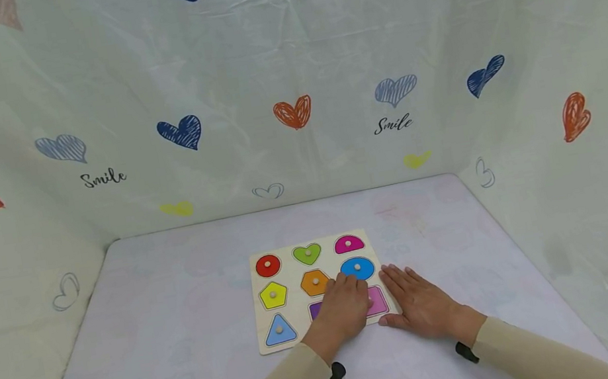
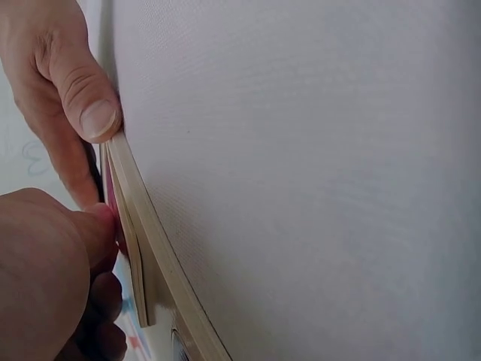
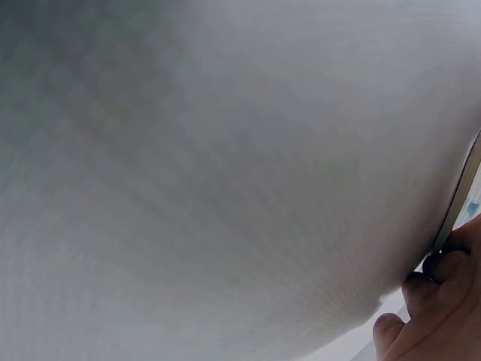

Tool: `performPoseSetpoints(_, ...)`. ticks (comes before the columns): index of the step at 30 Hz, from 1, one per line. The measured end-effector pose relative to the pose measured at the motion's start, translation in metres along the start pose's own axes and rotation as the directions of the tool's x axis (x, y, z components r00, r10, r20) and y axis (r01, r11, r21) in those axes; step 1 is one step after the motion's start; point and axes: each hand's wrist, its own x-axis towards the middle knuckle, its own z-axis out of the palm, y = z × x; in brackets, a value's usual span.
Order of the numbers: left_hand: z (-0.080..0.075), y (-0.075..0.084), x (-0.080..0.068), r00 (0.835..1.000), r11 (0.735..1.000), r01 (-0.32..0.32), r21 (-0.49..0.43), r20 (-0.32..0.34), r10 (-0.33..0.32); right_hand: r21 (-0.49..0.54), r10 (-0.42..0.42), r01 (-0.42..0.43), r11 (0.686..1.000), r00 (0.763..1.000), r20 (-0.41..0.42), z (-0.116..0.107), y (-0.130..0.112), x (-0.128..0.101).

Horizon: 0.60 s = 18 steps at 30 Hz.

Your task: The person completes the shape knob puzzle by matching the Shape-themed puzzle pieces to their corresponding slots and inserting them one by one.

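Observation:
A wooden shape puzzle board (image 1: 288,274) lies on the table, with knobbed pieces in its slots. My left hand (image 1: 346,308) reaches over its front right part and pinches the pink square piece (image 1: 380,301) by the knob. In the left wrist view, that piece (image 2: 132,252) sits tilted, one end raised off the board. My right hand (image 1: 419,301) lies along the board's right edge with fingers extended, its thumb at the front corner. A purple piece (image 1: 315,310) is mostly hidden behind my left hand. The blue oval (image 1: 357,268) is just beyond my left fingers.
Other pieces on the board include a red circle (image 1: 268,265), a green heart (image 1: 307,254), an orange hexagon (image 1: 315,283) and a light blue triangle (image 1: 279,331). A white table (image 1: 178,304) surrounds the board. Heart-patterned cloth (image 1: 239,160) walls in the back and sides.

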Motion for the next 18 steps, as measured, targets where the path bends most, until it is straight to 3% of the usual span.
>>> performPoseSetpoints(18,0.0028,0.0047,0.0022,1.0,1.0,0.005,0.001,-0.025,-0.005,0.012,0.006,-0.006,1.0,1.0,0.007,0.0011,0.0001,0.0013)
